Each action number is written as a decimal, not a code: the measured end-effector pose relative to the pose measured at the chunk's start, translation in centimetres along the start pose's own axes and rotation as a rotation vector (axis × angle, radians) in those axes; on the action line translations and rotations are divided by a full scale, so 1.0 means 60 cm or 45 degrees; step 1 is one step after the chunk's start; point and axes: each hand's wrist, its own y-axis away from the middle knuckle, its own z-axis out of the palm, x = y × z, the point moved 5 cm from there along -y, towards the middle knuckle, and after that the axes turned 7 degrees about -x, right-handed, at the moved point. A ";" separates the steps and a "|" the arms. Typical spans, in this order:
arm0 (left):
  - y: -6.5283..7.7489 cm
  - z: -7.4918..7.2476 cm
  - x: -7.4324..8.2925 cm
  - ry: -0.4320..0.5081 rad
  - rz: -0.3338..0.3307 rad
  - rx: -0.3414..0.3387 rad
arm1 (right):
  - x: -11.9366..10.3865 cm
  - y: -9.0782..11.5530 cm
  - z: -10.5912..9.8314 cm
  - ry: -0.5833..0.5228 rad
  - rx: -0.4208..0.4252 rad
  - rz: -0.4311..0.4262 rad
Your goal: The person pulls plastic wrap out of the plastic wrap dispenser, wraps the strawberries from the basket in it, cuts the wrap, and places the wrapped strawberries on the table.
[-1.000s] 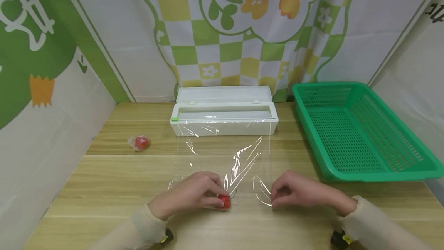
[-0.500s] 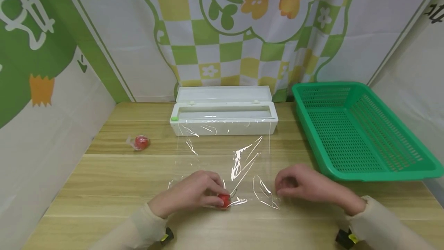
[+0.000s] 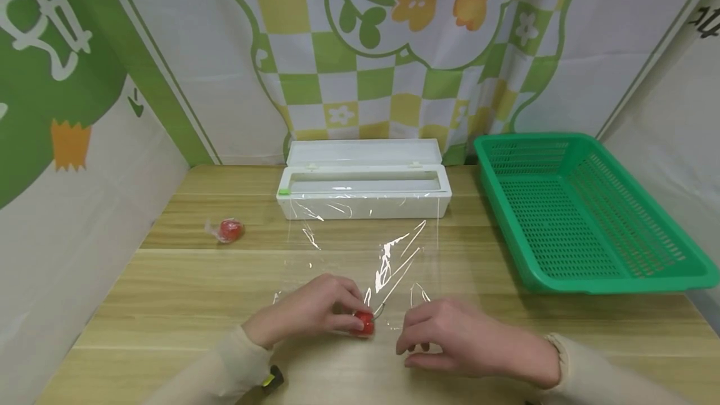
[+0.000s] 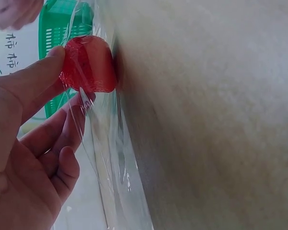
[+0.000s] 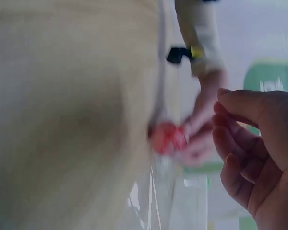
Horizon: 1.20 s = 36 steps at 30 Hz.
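Observation:
My left hand (image 3: 317, 310) pinches a small red fruit (image 3: 365, 325) between thumb and fingers, low over the table. In the left wrist view, clear cling film (image 4: 110, 158) lies against the red fruit (image 4: 97, 62) and the fingers. A thin dark curve like a stem shows beside it in the head view. My right hand (image 3: 452, 339) is to the right of the fruit, apart from it, fingers loosely bent. Nothing shows between those fingers in the right wrist view. The film runs from the white dispenser box (image 3: 365, 208) toward both hands.
A wrapped red piece (image 3: 230, 230) with a twisted film end lies on the wooden table (image 3: 185, 292) at the left. A green basket (image 3: 523, 255) stands at the right. The dispenser's lid (image 3: 364, 152) is raised, near the patterned curtain (image 3: 382, 86).
My right hand first drew right from the film's lower right edge, then came back left and nearer the body, toward the fruit. My left hand has kept its grip on the red fruit.

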 end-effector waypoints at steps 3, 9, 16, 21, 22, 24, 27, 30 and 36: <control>-0.001 0.000 -0.001 0.022 0.010 0.001 | -0.015 -0.013 0.015 0.141 -0.032 -0.037; -0.002 -0.002 -0.004 0.029 0.049 0.010 | -0.008 -0.029 0.037 0.294 0.004 0.051; -0.004 -0.001 -0.011 0.025 0.047 0.008 | 0.014 -0.037 0.056 0.328 0.010 0.129; -0.003 -0.001 -0.017 0.044 0.040 0.013 | 0.023 -0.040 0.065 0.367 0.015 0.133; -0.003 -0.001 -0.018 0.048 0.045 0.018 | 0.025 -0.041 0.066 0.367 0.027 0.134; -0.002 -0.001 -0.019 0.051 0.052 0.027 | 0.028 -0.041 0.067 0.358 0.063 0.138; -0.002 0.001 -0.023 0.057 0.043 0.031 | 0.033 -0.044 0.067 0.330 0.125 0.130; -0.003 0.002 -0.027 0.053 0.030 0.034 | 0.037 -0.048 0.067 0.296 0.184 0.121; -0.002 0.001 -0.028 -0.012 0.049 0.061 | 0.043 -0.055 0.065 0.252 0.239 0.132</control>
